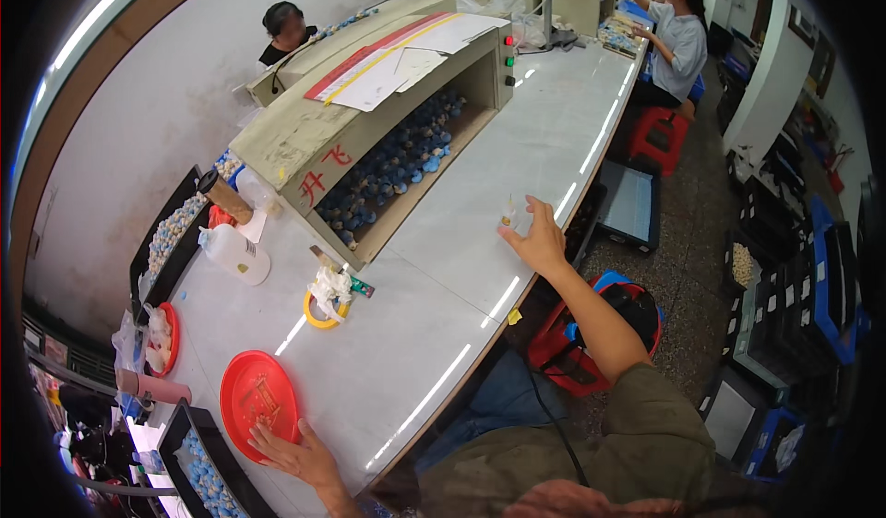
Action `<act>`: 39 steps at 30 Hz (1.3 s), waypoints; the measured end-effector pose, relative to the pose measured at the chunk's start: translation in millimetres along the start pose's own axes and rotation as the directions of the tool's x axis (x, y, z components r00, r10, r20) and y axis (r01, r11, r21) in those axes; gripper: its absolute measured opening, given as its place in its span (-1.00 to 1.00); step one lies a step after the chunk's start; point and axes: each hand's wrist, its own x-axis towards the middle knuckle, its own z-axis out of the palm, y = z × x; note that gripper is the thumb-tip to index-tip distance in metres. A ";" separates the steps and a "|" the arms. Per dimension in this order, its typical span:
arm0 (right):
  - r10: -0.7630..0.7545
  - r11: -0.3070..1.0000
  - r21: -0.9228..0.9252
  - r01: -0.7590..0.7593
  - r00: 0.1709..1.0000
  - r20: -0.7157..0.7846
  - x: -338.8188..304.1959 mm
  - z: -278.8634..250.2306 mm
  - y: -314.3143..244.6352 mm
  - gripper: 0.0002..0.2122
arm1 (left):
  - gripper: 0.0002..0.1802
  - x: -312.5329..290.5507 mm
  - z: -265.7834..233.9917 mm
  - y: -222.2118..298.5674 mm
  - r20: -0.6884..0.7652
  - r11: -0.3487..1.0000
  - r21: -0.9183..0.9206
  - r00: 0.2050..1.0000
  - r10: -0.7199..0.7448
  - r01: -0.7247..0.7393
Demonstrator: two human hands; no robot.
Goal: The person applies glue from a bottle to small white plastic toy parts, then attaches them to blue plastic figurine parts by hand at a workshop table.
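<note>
Your left hand (309, 464) is open, fingers spread over the red plate (242, 380) by the table's (420, 352) near edge. Farther along that edge, your right hand (543, 244) is half open, a small clear piece (508, 213) at its thumb, whether gripped I cannot tell. Beyond, a beige box (284, 154) shelters blue pieces (397, 166).

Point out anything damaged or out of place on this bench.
The red-edged sheet on the beige machine looks damaged: its lower edge is ragged and a dark, tear-like line marks it. A small blue piece lies alone on the tabletop, perhaps spilled.
</note>
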 end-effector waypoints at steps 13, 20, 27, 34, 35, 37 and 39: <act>0.071 0.987 -0.125 -0.102 0.971 -0.228 132.9 -22.7 71.7 -0.63 | -0.32 -46.5 -11.6 67.4 0.187 0.743 -0.478 0.773 0.607 -0.468; 0.040 0.987 -0.140 -0.080 0.962 -0.270 148.6 -12.9 97.2 -0.57 | -0.31 -39.9 1.4 72.2 0.434 0.799 -0.467 0.689 0.581 -0.379; -0.163 0.816 0.540 0.206 0.978 -0.127 137.1 29.6 18.1 -0.61 | -0.30 -35.6 0.8 86.9 0.421 0.814 -0.417 0.708 0.567 -0.404; 0.458 0.852 0.182 -0.490 0.868 0.191 374.9 197.2 -20.6 -0.53 | -0.31 -27.7 23.4 88.5 0.445 0.823 -0.360 0.695 0.565 -0.439; 0.467 0.866 0.104 -0.489 0.865 0.183 390.7 214.3 -14.6 -0.53 | -0.31 -28.9 27.3 85.2 0.445 0.823 -0.349 0.694 0.566 -0.448; 0.442 0.895 -0.022 -0.445 0.882 0.162 413.3 242.0 -6.3 -0.53 | -0.31 -32.3 37.1 77.4 0.442 0.821 -0.322 0.693 0.570 -0.471; 0.397 0.917 -0.101 -0.385 0.906 0.147 423.8 262.9 -0.9 -0.52 | -0.31 -34.6 44.6 67.5 0.430 0.810 -0.286 0.686 0.586 -0.512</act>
